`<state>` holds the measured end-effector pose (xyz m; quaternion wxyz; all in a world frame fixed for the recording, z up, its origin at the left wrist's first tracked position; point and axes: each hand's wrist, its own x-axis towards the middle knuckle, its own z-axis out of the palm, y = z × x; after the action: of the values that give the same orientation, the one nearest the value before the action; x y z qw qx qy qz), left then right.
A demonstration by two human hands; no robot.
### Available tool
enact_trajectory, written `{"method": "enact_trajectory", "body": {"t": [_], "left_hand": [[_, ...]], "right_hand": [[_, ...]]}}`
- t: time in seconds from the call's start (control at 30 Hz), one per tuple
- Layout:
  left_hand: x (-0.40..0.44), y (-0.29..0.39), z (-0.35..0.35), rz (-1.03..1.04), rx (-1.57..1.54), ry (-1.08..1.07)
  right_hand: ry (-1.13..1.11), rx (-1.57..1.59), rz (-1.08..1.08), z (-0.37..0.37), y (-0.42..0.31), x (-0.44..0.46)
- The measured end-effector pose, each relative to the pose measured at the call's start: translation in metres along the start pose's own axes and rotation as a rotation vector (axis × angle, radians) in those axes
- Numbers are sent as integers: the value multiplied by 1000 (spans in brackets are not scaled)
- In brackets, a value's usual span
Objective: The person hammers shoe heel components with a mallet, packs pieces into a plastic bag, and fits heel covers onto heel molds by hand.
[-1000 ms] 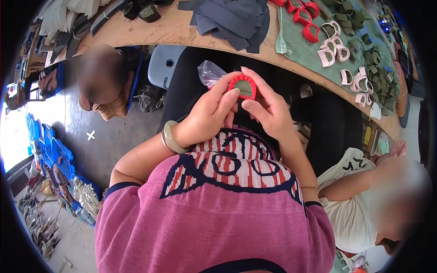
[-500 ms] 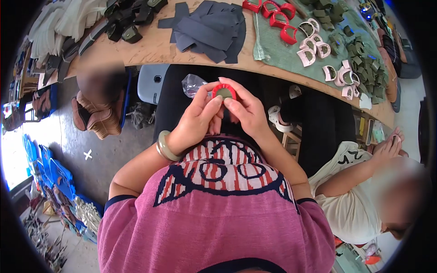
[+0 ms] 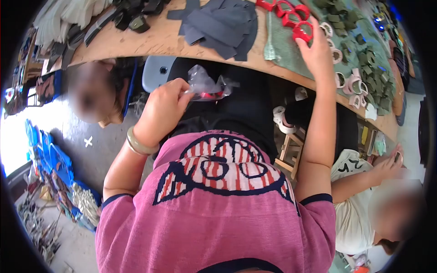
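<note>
The fingers of the right hand point(image 3: 317, 53) grip a red ring-shaped piece point(image 3: 297, 30); those of the left hand point(image 3: 165, 103) pinch a clear plastic bag point(image 3: 199, 81) above the lap. The red piece touches green cloth point(image 3: 281, 42) on the surface point(image 3: 157, 44).

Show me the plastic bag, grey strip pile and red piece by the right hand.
Plastic bag point(image 3: 204, 83): head view, its crumpled middle.
Grey strip pile point(image 3: 218, 29): head view, its middle.
Red piece point(image 3: 297, 32): head view, its left rim.

White glare floods the far left, the table point(image 3: 136, 48) bows, corners blacken.
</note>
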<state>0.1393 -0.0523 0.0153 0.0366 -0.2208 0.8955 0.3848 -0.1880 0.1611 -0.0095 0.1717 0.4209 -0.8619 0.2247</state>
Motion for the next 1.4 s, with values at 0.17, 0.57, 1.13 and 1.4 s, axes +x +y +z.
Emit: {"method": "enact_trajectory", "body": {"t": [0.17,0.57,1.13,1.4], "left_hand": [[7,5,-10,-308,-637,-158],[-4,10,10,-316,-1195,-245],[-11,1,29,-375,-1498,-353],[-22,21,24,-391,-1215,-408]], "right_hand": [[-142,10,101,-10,-8,0],[-1222,1644,823,47,-150,-82],[-811,526,-21,-28,-117,-87],[-106,-136,155,-9,-7,50]]}}
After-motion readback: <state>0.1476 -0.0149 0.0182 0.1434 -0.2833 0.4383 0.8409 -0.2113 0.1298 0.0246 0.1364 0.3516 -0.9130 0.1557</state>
